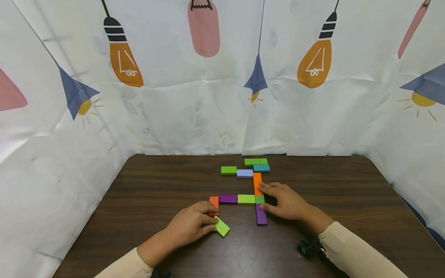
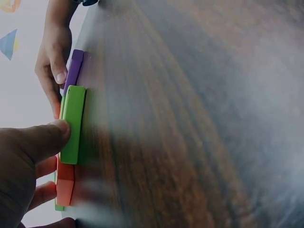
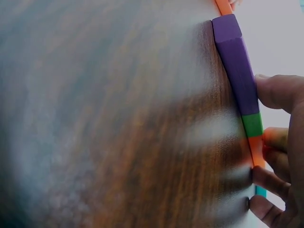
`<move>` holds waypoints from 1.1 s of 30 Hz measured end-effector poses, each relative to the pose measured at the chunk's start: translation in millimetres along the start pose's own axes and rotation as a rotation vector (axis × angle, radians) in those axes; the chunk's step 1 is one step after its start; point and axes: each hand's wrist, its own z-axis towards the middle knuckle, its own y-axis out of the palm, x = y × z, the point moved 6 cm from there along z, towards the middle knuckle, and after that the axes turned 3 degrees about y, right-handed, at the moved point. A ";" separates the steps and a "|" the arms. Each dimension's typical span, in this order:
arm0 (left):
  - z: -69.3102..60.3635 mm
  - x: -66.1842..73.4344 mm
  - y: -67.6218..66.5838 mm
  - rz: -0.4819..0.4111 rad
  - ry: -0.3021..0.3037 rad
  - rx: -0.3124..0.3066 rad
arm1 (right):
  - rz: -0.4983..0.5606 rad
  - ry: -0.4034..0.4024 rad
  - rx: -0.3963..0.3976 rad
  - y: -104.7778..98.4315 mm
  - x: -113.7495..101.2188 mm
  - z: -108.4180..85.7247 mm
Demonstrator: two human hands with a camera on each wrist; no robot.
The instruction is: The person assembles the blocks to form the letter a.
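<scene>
My left hand (image 1: 189,224) is at a tilted lime green block (image 1: 222,227), with thumb and a finger at its upper left end. Another fingertip lies over the red-orange block (image 1: 214,200) just behind it. In the left wrist view the thumb touches the green block (image 2: 73,126). My right hand (image 1: 286,202) rests beside the row's right end. Its index finger touches the upright orange block (image 1: 257,181), and its thumb touches the purple block (image 1: 261,216). A small green block (image 1: 259,199) sits between those two. The right wrist view shows the thumb against the purple block (image 3: 236,71).
A purple block (image 1: 228,199) and a lime block (image 1: 246,199) join the row between the hands. Farther back lie a green block (image 1: 228,170), a light blue block (image 1: 245,173), a teal block (image 1: 261,168) and more green (image 1: 252,162) blocks. A patterned curtain (image 1: 194,116) stands behind the table (image 1: 156,181).
</scene>
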 end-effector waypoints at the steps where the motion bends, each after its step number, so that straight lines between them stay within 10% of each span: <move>1: 0.0 0.3 0.1 0.001 -0.004 -0.003 | 0.002 -0.001 -0.001 -0.1 -0.2 0.0; 33: 1.4 1.8 0.0 -0.033 0.014 0.010 | 0.026 0.030 -0.021 0.5 -0.6 -0.1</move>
